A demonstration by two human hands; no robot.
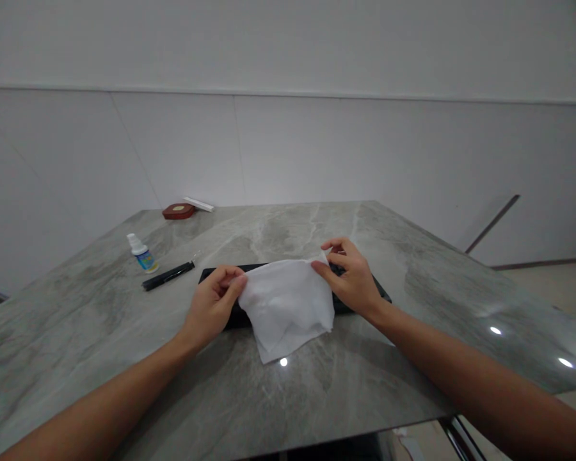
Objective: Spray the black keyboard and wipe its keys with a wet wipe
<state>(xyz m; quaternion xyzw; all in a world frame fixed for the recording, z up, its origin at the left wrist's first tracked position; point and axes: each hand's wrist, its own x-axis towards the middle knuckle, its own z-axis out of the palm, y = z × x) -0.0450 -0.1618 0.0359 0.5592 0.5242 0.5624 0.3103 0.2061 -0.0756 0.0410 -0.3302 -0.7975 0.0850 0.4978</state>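
A white cloth (290,307), perhaps a wipe, hangs spread between my two hands. My left hand (214,296) pinches its upper left corner between thumb and fingers. At the upper right corner, my right hand (349,272) grips the cloth the same way. Behind and below the cloth lies a flat black object (237,318), possibly a keyboard, on the grey marbled table (317,397). The cloth covers its middle, so only its ends and parts of its edges show.
Left of my hands stand a white spray bottle (143,254) with a blue label and, lying beside it, a black brush-like stick (168,276). A reddish-brown case (178,211) and a white flat item (199,204) rest at the far edge, near the white wall (288,147).
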